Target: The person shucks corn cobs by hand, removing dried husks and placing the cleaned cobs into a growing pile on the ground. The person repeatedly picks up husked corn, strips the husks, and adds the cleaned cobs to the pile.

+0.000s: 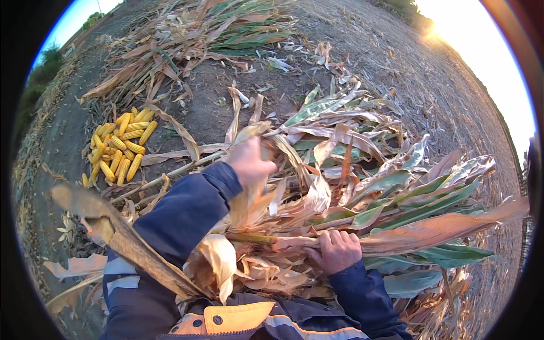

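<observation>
My right hand (341, 251) is closed around a corn stalk (293, 244) lying across the front of my jacket, its long leaves reaching to the right. Farther out, my left hand (250, 163) is blurred; it is over dry husks near another stalk, and whether its fingers grip anything cannot be told. Beneath both hands lie pale corn husks (263, 272) with brown silk. A heap of dry and green corn leaves (365, 178) spreads to the right. One long dry leaf (140, 246) crosses in front of my left sleeve.
A pile of husked yellow corn cobs (123, 146) lies on the soil at the left. Beyond is a bundle of cut corn stalks (195, 38). Husk scraps (279, 64) are scattered on the bare ground (204, 100). Low sun glares at the upper right.
</observation>
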### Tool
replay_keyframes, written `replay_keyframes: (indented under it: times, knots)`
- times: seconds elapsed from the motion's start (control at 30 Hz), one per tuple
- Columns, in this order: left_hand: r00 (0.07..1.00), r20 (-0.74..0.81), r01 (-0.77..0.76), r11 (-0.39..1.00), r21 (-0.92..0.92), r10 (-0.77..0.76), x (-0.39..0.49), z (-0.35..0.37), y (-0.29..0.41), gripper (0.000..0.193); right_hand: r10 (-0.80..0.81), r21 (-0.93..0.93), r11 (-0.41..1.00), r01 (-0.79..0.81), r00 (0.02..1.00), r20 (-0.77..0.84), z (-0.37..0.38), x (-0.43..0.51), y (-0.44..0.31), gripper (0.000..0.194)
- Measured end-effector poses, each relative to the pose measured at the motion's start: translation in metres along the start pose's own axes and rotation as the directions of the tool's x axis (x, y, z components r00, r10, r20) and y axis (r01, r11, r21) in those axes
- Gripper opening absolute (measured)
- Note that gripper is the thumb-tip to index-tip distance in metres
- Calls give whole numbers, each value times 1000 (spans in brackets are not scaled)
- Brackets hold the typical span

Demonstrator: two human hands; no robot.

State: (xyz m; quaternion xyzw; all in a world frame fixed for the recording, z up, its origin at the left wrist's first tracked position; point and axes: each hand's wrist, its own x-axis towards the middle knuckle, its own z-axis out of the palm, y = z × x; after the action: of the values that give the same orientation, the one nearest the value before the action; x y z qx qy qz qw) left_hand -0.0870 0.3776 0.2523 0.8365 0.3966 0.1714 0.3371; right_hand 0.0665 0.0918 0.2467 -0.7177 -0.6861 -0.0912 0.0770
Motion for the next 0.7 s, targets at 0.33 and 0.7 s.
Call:
replay_keyframes:
  times: [0.33,0.7]
  knots:
    - [929,-155,208,821,-531,-336,-20,-53,-161,23,-101,171,985,-19,740,665,-14,54,6,60]
    - [990,-137,-56,992,-117,40,65,26,-72,38,-307,635,417,-651,556,772,180,341,64,40]
